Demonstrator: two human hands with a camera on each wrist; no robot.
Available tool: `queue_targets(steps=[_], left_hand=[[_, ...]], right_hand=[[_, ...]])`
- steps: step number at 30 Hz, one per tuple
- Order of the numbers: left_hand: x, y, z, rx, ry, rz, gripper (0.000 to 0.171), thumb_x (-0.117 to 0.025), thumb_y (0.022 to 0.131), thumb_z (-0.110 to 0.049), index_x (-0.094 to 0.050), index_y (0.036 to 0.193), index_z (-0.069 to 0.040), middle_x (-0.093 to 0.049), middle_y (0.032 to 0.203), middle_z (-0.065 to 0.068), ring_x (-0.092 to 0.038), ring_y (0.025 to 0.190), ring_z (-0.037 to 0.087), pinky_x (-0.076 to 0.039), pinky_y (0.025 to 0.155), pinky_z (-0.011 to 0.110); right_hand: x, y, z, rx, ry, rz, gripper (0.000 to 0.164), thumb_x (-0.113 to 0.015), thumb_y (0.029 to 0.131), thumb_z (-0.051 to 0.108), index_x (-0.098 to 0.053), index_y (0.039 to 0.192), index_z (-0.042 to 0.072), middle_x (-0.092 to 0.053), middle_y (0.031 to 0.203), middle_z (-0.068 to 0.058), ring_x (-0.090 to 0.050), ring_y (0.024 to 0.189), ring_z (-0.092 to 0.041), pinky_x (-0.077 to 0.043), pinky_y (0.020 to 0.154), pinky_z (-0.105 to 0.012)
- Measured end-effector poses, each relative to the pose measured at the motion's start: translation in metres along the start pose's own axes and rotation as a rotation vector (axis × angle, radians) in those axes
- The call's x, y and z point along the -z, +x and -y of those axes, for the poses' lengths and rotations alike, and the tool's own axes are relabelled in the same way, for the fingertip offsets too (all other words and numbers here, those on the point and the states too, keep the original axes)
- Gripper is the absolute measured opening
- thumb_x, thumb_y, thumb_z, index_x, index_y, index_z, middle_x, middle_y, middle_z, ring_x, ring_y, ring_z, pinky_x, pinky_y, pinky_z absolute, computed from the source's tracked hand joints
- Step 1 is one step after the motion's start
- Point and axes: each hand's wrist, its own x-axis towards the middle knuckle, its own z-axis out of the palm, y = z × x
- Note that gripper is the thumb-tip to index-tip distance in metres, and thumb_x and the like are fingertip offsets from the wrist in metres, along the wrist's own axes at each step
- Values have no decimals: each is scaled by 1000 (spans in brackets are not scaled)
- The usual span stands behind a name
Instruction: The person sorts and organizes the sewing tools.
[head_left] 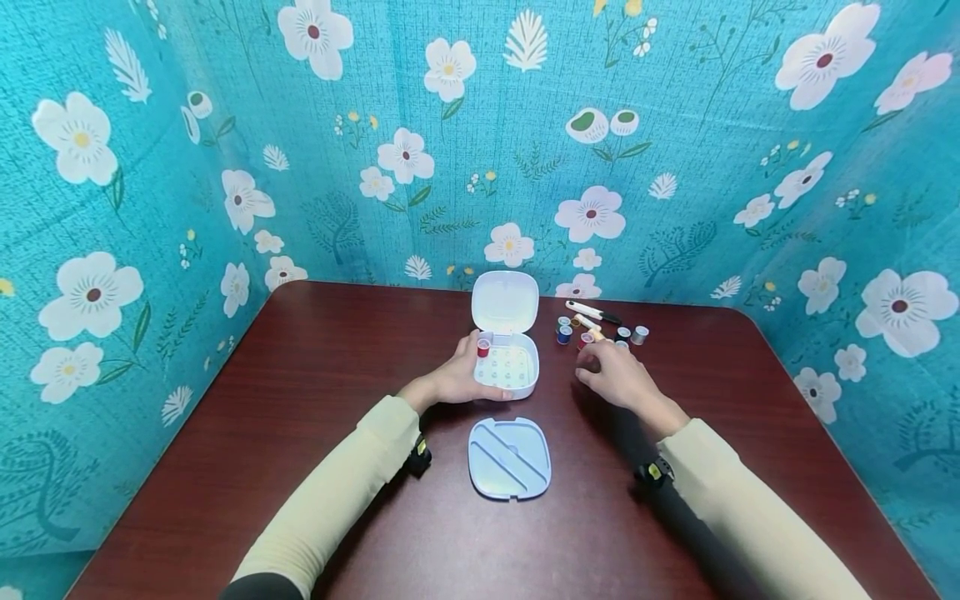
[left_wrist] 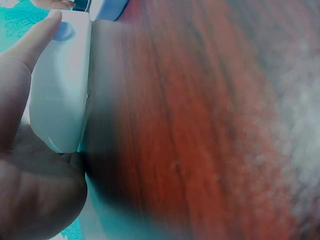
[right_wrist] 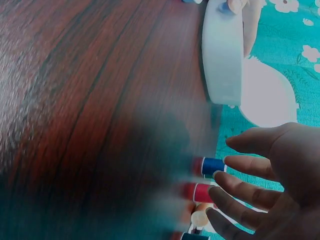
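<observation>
A white sewing box (head_left: 531, 386) stands with its lid (head_left: 506, 302) raised. My left hand (head_left: 454, 379) holds it from the left, thumb across the front latch and fingers toward the back corner. Inside, a red thread spool (head_left: 483, 351) stands upright at the back left, above a floor with several small pegs. To the right, my right hand (head_left: 621, 377) hovers over a group of thread spools, holding nothing. Its loosely bent fingers are close to a blue spool (right_wrist: 213, 166) and a red spool (right_wrist: 203, 193) in the right wrist view.
A light blue divided tray (head_left: 495, 462) lies in front of the box. Behind the spools is a white and black seam ripper-like tool (head_left: 588, 312). More spools, among them a grey one (head_left: 640, 335), stand at the right. A flowered cloth (head_left: 450, 208) hangs behind the table.
</observation>
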Motion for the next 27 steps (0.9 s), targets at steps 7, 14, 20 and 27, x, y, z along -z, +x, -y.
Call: queue_targets(steps=[7, 14, 20, 27], left_hand=[[1, 2, 1, 7, -1, 7, 137, -89, 71, -54, 3, 163, -10, -14, 162, 13, -33, 140, 28, -34, 115, 43], [1, 1, 2, 8, -2, 0, 136, -89, 71, -54, 1, 163, -11, -16, 160, 13, -35, 139, 27, -35, 114, 43], [0, 1, 1, 5, -3, 0, 134, -90, 71, -53, 0, 162, -12, -18, 158, 13, -37, 137, 27, -37, 113, 42], [0, 0, 1, 6, 6, 6, 134, -89, 72, -54, 1, 163, -12, -17, 160, 12, -35, 138, 27, -36, 114, 42]], right_hand=[[5, 0, -12, -73, -22, -8, 17, -74, 92, 18, -71, 105, 7, -68, 95, -10, -60, 83, -27, -50, 63, -43], [7, -2, -23, -162, -39, -9, 19, -75, 91, 20, -71, 103, 7, -68, 95, -12, -59, 81, -28, -49, 62, -43], [9, -6, -34, -223, -40, -28, 19, -75, 91, 22, -68, 101, 7, -69, 98, -15, -60, 83, -29, -49, 61, -44], [13, -9, -42, -285, -24, -68, 29, -76, 89, 21, -59, 106, 4, -65, 96, -17, -59, 84, -33, -47, 63, -46]])
